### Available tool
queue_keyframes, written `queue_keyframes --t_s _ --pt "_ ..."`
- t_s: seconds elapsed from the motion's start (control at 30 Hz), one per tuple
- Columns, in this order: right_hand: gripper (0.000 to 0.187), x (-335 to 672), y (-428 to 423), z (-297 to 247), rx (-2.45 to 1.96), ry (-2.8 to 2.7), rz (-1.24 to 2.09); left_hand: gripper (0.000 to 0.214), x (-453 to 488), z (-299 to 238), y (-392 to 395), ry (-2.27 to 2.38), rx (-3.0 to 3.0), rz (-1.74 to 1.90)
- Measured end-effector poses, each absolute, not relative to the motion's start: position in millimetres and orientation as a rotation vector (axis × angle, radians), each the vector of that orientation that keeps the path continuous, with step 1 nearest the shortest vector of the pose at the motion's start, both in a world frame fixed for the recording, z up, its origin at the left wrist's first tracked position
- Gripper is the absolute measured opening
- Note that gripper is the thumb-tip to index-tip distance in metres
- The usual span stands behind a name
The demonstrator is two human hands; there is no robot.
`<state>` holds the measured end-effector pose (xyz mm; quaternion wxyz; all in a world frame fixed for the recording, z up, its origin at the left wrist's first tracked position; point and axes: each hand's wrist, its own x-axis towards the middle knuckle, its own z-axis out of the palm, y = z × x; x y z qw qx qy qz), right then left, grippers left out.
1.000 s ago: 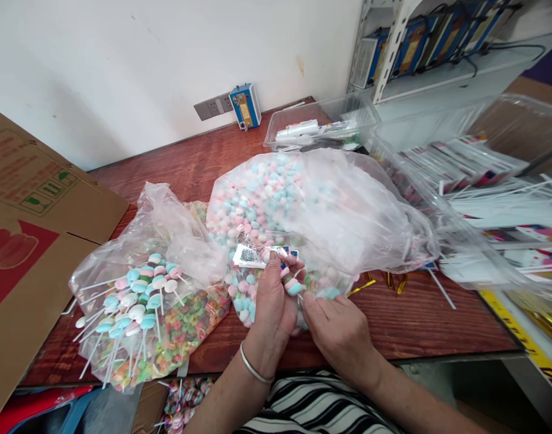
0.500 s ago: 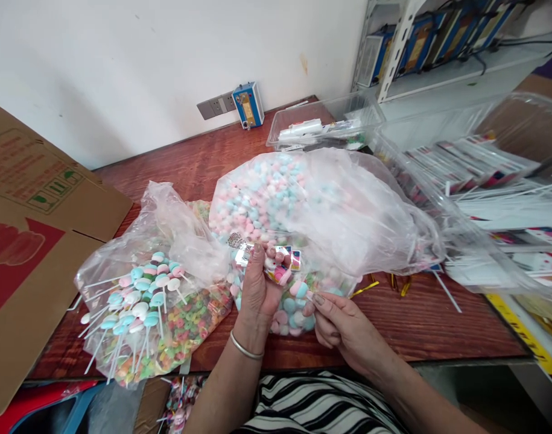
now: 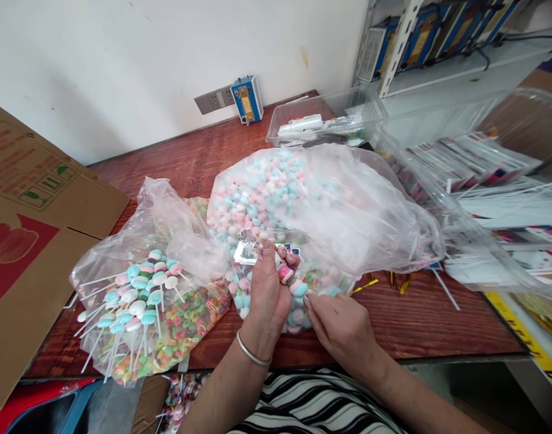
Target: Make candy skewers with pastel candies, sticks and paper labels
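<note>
Clenched thumb-up on a printed wrapper point(image 3: 247, 251) and a pink-and-blue candy point(image 3: 295, 284), the left hand point(image 3: 267, 295) is crowded by the lollipop bag point(image 3: 144, 289). The right hand point(image 3: 343, 328), palm down at the table edge point(image 3: 438, 355), pinches the candy's lower end. Bare tabletop lies to the right, before the clear tray point(image 3: 475, 241).

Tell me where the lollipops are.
Head view, left: the lollipops lie on the bag of candy rings, between the cardboard box and the left hand.
</note>
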<state>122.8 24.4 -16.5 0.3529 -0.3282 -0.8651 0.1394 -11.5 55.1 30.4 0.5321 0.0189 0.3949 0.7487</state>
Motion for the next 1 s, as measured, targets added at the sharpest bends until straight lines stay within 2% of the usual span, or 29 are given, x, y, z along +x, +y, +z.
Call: queue_keyframes --t_s 0.13,0.2,0.27,0.33,0.43,0.53,0.6,0.67,0.77,1.0 --pt "0.031 119 25 -16 -0.974 -1.796 1.265 0.02 -3 30 48 0.889 0.071 1.744" --pt "0.034 118 24 -19 -0.947 -1.522 1.606 0.02 -3 28 45 0.853 0.076 1.696" --pt "0.037 117 25 -22 -0.914 -1.347 1.794 0.02 -6 28 43 0.822 0.067 1.662" --pt "0.038 117 25 -23 -0.912 -1.301 1.847 0.019 -8 28 41 0.801 0.068 1.636" --pt "0.035 121 27 -21 -0.951 -1.54 1.592 0.012 -9 29 41 0.782 0.108 1.609" --pt "0.025 126 30 -18 -0.963 -2.016 0.814 0.006 -6 29 43 0.826 0.118 1.636" --pt "0.021 128 32 -19 -0.937 -2.223 0.272 0.009 -4 30 44 0.888 0.088 1.653" --pt "0.021 128 33 -20 -0.941 -2.3 -0.036 0.015 -3 31 45 0.931 0.045 1.659" --pt "0.017 127 34 -21 -0.981 -2.247 -0.098 0.019 -3 32 44 0.924 0.021 1.654" --pt "0.026 127 36 -11 -0.972 -2.155 0.338 0.02 -15 33 49 0.934 0.097 1.745"
